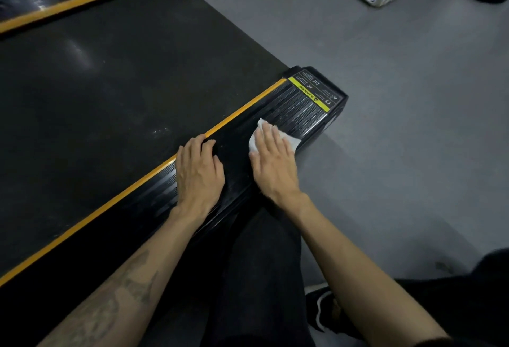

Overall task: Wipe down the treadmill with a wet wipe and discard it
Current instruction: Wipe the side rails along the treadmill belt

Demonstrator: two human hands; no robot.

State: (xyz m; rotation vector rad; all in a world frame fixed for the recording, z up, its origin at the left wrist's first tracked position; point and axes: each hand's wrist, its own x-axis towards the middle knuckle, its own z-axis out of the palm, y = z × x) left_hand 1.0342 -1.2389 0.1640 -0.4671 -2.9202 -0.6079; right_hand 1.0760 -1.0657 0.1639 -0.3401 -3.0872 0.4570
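On the treadmill's ribbed side rail, near its warning label, the right hand presses a white wet wipe flat (fingers straight), while the left hand rests beside it, fingers lightly bent.

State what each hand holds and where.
Right hand presses the wipe flat on the side rail. Left hand holds nothing, resting on that rail.
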